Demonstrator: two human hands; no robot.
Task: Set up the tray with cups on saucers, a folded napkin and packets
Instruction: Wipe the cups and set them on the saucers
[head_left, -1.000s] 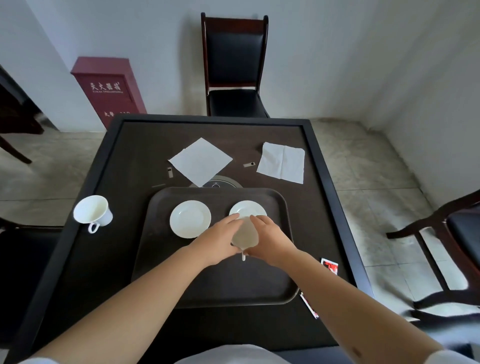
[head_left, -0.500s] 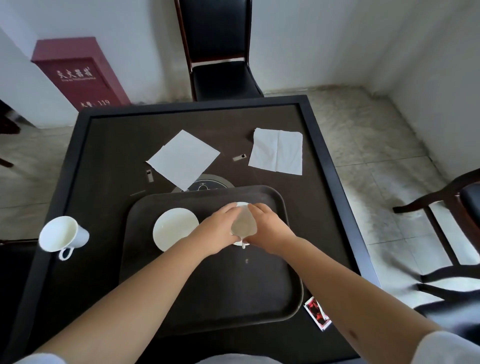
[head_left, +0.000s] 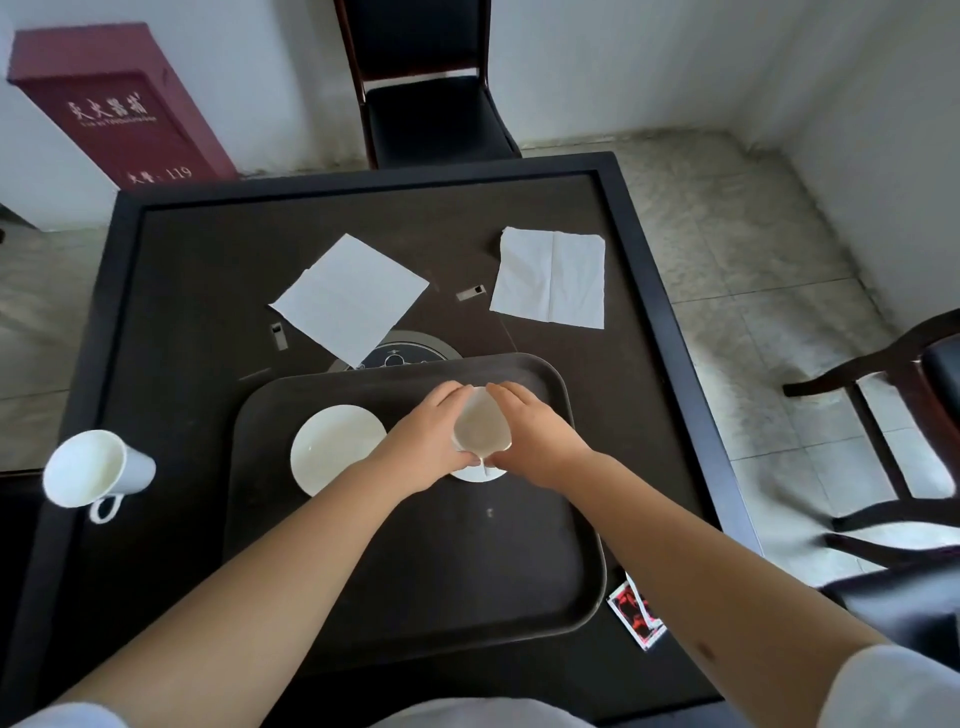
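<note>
White glazed china, the cup (head_left: 480, 428) sits between both hands over the right saucer (head_left: 477, 474) on the dark tray (head_left: 415, 582). The left hand (head_left: 423, 441) and right hand (head_left: 535, 439) each curl their fingers round its wall, its handle pointing near. It looks hard, light, slick and easy to chip, so a hold on both sides of the wall suits it, and it should go down softly. The left saucer (head_left: 337, 449) is bare, smooth and round. A second cup (head_left: 96, 475) stands well to the left on the dark table (head_left: 171, 291). Two thin, limp paper napkins (head_left: 350, 296) lie flat at the far side, and glossy red packets (head_left: 636, 616) lie just right of the tray's near corner.
</note>
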